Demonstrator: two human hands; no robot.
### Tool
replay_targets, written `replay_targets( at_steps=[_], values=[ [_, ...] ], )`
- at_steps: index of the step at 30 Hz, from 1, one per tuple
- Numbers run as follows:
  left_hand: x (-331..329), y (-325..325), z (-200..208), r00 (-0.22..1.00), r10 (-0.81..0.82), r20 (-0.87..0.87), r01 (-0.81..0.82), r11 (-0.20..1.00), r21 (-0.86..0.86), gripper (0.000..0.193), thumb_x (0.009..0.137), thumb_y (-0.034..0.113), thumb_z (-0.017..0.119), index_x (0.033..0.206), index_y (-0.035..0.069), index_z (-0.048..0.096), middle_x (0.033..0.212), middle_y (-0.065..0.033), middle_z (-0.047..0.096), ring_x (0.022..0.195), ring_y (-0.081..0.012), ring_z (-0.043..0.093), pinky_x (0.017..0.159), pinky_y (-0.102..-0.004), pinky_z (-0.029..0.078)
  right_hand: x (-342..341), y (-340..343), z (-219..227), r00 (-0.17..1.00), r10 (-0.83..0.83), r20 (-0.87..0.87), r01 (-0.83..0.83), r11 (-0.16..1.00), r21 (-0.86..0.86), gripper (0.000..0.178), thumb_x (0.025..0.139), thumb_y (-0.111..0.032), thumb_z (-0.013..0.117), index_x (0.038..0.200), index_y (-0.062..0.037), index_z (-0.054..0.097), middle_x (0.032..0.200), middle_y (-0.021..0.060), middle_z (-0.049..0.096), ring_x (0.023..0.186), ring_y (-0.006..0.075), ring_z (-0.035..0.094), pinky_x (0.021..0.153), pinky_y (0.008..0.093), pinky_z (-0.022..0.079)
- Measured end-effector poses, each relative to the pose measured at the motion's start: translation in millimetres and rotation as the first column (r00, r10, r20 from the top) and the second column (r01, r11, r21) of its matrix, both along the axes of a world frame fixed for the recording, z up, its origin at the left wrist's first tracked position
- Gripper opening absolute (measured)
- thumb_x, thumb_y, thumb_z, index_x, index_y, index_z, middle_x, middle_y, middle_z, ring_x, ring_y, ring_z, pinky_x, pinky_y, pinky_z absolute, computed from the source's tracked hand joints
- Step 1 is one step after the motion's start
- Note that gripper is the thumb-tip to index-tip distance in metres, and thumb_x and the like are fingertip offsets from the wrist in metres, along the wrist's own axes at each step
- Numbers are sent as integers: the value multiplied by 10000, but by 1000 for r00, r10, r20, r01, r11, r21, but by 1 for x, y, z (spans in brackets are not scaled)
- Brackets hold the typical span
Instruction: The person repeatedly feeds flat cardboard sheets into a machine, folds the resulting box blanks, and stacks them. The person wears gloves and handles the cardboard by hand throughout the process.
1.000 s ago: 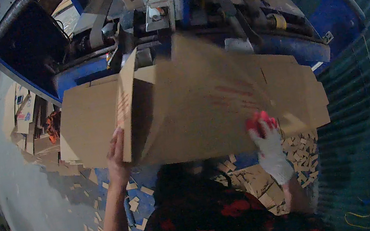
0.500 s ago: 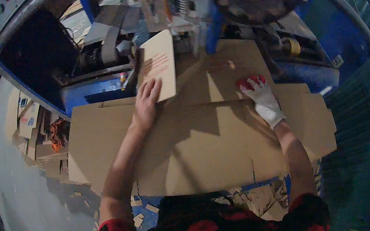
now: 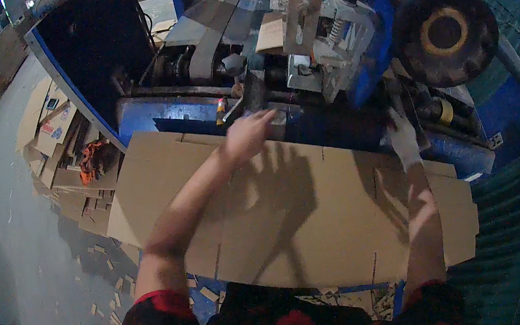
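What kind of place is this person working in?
Most likely a cardboard box workshop or small factory. A large flat brown cardboard sheet lies under the hands at a heavy blue metal machine, and cardboard offcuts litter the grey floor.

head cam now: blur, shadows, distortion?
Head view: the bare left hand is smeared by motion blur, the gloved right hand less so; both throw hard shadows onto the flat cardboard sheet; the fisheye bends the blue machine edges; black vignette rings the frame, and the corners are dim.
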State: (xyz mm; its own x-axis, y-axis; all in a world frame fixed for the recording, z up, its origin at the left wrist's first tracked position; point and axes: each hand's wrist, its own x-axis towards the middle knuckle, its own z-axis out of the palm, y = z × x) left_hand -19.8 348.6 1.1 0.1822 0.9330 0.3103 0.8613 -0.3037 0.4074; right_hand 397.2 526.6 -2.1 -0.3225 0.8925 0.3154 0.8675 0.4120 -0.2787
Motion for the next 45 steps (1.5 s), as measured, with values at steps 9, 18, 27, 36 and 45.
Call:
replay_targets(
  at_steps=[9,18,27,36,45],
  values=[
    [-36,-313,-36,498,830,-252,-860,511,-15,658,774,296,723,1299,3,455,1331,-210,453,1175,-388,468,962,-443,407,163,-288,2,756,-583,297,562,811,160,866,722,-382,751,1392,-8,349,1383,236,404,1311,392,339,1080,467,278],
    [-20,-324,-59,378,840,388,-836,490,-246,784,684,167,821,1294,-66,387,1244,-226,399,1084,-327,496,853,-405,477,252,-370,-64,278,-587,-760,598,725,-341,579,817,-254,705,1218,76,450,1305,193,478,1187,300,470,985,437,418],
    [15,-319,-4,49,666,744,-669,575,-471,489,688,61,776,1106,-24,536,1049,-143,585,941,-244,586,787,-357,506,185,-367,9,464,-294,-835,371,921,-118,434,853,-67,597,1270,-13,485,1213,120,568,1076,273,564,935,428,461],
    [78,-292,29,661,279,697,-387,922,-3,572,743,-8,692,1278,15,493,1297,-206,504,1229,-319,486,1026,-378,384,95,-347,35,824,354,442,-331,934,-131,647,632,-71,698,1253,-89,515,1278,166,460,1267,419,374,1063,582,268],
    [91,-217,-1,981,138,138,-165,963,212,737,628,-15,663,1336,47,468,1390,-176,442,1281,-346,428,1080,-444,342,89,-305,26,819,342,461,-312,939,-143,512,677,-98,689,1177,-99,579,1269,139,489,1203,379,441,951,534,375]
  ],
)
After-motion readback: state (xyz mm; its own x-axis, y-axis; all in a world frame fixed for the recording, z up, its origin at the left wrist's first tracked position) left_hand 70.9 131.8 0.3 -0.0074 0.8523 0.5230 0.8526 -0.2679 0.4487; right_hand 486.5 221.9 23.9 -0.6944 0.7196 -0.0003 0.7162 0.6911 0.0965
